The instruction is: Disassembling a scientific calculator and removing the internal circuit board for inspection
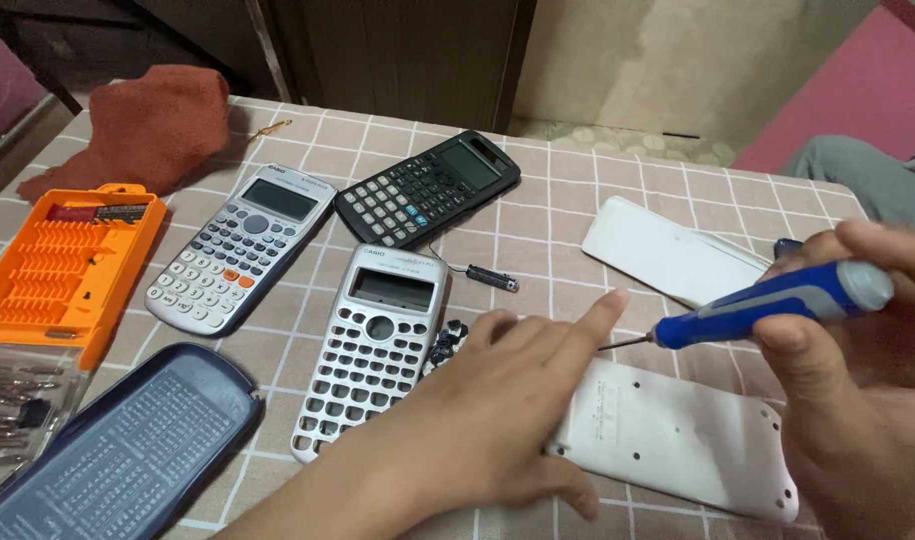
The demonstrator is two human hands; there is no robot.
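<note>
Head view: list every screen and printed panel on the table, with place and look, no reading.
Silver calculator, left of centre: grey rectangular screen.
Black calculator, top centre: greenish screen.
Silver faceplate, centre: empty screen window.
Dark blue cover, bottom left: fine pale print inside.

Three screens on tabletop (538,215): grey calculator screen (280,199), rectangular, grey-green, far left; black calculator screen (469,160), dark greenish, tilted, behind; silver faceplate window (391,289), dark rectangle, centre. Orange bit case (53,268) at left edge, lid open.
</note>
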